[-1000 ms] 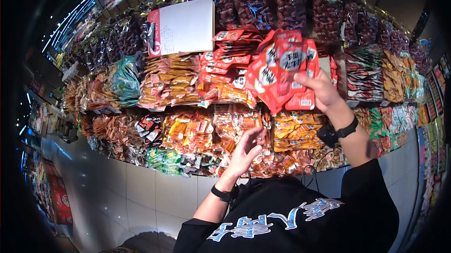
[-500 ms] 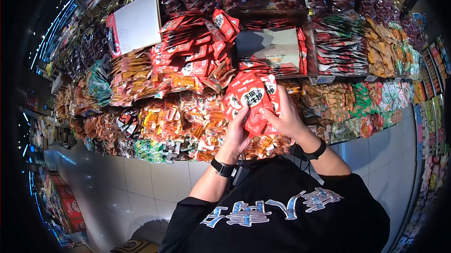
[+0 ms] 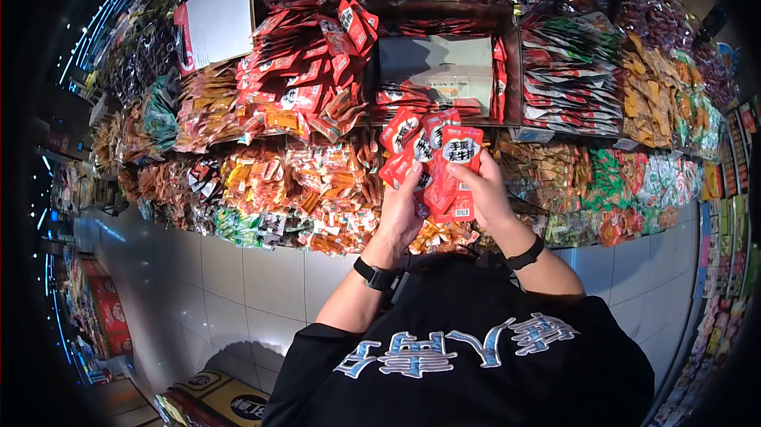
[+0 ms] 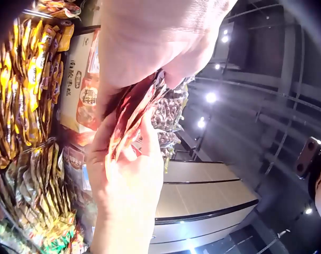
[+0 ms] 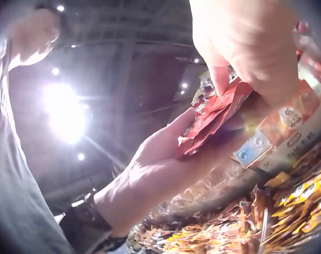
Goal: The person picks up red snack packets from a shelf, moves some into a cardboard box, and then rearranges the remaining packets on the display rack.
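Several red snack packets (image 3: 435, 164) with white and black print are fanned out between the two hands, above the lower row of the display. The left hand (image 3: 401, 210) pinches their left side, thumb on top. On the right side the right hand (image 3: 485, 191) grips them, its thumb across the front. In the left wrist view the packets (image 4: 129, 119) appear edge-on as a thin stack between both hands. The right wrist view has the red packets (image 5: 216, 114) held from both sides, the left hand (image 5: 160, 145) below them.
Behind the hands stands a partly filled box (image 3: 468, 70) with red packets around its inner sides. A heap of red packets (image 3: 297, 70) lies left of it, beside a white sign (image 3: 218, 22). Green-and-red packets (image 3: 567, 74) fill the bin to the right.
Since a second ago the right hand has brought the red packets down and toward the body, and the left hand has taken hold of them too. They are now spread wider apart.
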A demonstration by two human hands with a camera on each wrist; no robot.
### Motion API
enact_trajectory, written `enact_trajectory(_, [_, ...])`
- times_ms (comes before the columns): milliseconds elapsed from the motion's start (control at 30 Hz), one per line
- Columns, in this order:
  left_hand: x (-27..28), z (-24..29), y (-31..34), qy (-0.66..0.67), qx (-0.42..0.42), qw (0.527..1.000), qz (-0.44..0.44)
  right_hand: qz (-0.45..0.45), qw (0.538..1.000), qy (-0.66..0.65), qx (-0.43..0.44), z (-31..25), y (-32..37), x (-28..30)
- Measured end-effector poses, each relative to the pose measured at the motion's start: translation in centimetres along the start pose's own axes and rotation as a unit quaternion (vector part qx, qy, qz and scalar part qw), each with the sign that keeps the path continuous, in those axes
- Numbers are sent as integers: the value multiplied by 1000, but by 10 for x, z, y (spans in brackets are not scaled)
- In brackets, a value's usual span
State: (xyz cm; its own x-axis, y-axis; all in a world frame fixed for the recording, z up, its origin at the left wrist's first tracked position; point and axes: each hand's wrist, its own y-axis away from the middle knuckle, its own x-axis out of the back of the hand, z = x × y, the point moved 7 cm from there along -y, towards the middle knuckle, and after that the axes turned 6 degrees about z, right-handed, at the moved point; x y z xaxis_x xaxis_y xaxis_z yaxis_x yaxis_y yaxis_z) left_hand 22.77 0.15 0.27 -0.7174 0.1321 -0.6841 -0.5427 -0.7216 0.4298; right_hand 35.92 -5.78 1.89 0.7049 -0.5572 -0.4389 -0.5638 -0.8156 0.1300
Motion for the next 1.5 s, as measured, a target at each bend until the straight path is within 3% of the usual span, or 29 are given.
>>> enact_trajectory(100, [-3,5,-6,11,-34,999,-24,15,996,-68,-49,5,-7,3])
enact_trajectory(367, [2,30,-25,70,-85,993,35,93,992,-84,11,-13,-32,6])
enact_trajectory(467, [9,43,-28,85,-79,993,22,92,989,-25,114,-54,-62,13])
enact_trajectory(500, [12,46,-29,78,-84,993,31,85,983,54,154,-72,-74,15])
enact_trajectory(567, [16,50,-30,76,-80,993,34,65,935,255,236,-103,-96,17])
enact_trajectory(600, [18,51,-30,75,-76,994,35,59,874,411,254,-116,-105,13])
enact_trajectory(667, [21,50,-33,70,-76,994,34,28,726,592,348,-133,-110,-11])
enact_trajectory(767, [23,52,-35,53,-84,994,36,-10,660,660,360,-123,-124,-18])
enact_trajectory(900, [27,54,-37,67,-80,994,26,-113,661,665,329,-94,-136,-17])
enact_trajectory(1000, [26,56,-34,71,-86,993,22,-138,627,718,269,-73,-142,-10])
enact_trajectory(1133, [25,56,-30,67,-83,994,27,-132,584,759,255,-69,-146,-8])
enact_trajectory(1333, [27,54,-30,45,-95,994,33,-162,580,745,286,-71,-147,-11])
enact_trajectory(1433, [24,56,-27,50,-90,994,33,-114,596,767,208,-82,-140,-19])
enact_trajectory(1500, [23,56,-25,51,-89,994,32,-102,597,768,209,-75,-149,-10])
